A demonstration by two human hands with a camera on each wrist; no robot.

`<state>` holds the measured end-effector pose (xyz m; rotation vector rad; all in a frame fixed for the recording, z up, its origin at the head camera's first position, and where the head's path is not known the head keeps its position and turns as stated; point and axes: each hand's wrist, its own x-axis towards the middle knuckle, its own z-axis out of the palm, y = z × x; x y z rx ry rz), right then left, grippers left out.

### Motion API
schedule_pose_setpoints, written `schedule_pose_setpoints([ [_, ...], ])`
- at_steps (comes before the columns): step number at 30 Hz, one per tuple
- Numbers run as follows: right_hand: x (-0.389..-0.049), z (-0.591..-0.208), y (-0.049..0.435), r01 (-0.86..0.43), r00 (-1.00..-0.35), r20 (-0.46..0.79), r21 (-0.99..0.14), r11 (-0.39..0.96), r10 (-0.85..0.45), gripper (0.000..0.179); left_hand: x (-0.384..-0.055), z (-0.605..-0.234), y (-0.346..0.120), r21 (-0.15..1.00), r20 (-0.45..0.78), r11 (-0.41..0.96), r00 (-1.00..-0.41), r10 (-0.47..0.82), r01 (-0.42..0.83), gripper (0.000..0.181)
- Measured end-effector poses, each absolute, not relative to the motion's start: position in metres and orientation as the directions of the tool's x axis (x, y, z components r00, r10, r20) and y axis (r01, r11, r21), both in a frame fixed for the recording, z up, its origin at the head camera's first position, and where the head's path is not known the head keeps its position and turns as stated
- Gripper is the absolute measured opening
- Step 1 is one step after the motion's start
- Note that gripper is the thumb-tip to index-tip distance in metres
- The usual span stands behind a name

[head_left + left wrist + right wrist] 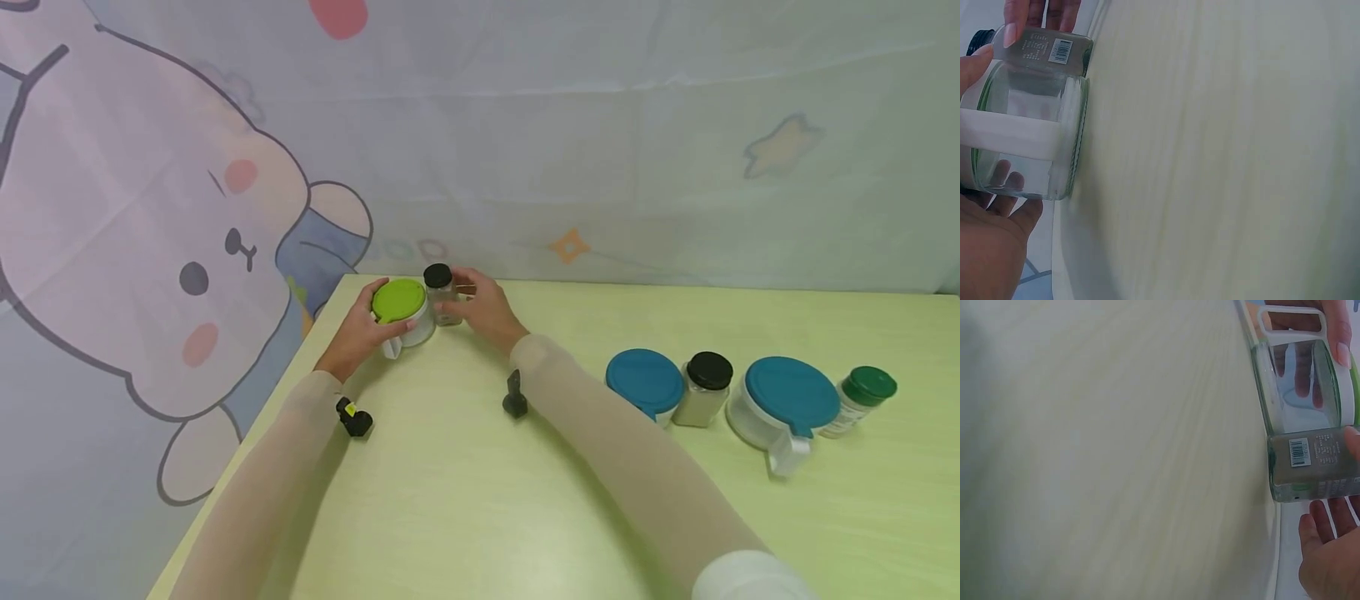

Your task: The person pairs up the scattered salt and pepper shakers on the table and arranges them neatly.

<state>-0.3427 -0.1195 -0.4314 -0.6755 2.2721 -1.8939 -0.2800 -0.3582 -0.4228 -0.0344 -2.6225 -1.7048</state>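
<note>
At the far left corner of the table, my left hand (362, 335) grips a clear glass jar with a green lid (399, 301), the thumb in front and fingers behind. A white handle (1010, 134) runs down the jar's side; the glass looks empty. Right beside it stands a squarish spice jar (444, 307) with a black lid, grey-brown contents and a barcode label (1299, 452). My right hand (486, 308) holds this spice jar from the right, its thumb on the near face and its fingers around the far side. Both jars stand upright, side by side.
To the right on the table stand two blue-lidded jars (645, 379), a black-lidded spice jar (701, 400) between them, and a green-capped bottle (868, 387) at the end. A printed cloth (525, 150) hangs behind the table's back edge and along its left side.
</note>
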Motion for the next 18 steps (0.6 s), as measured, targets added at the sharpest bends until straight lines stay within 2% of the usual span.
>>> schedule_pose_setpoints([
  [12, -0.3390, -0.4256, -0.1155, -0.315, -0.887, 0.233, -0.936, 0.154, -0.398, 0.055, -0.2796, -0.4210, -0.3527, 0.911, 0.025, 0.410, -0.999, 0.024, 0.033, 0.099],
  [18, -0.3371, -0.4248, -0.1145, -0.306, -0.888, 0.223, -0.939, 0.155, -0.402, 0.052, -0.2791, -0.4198, -0.3514, 0.902, 0.025, 0.431, -1.000, 0.016, 0.029, 0.100],
])
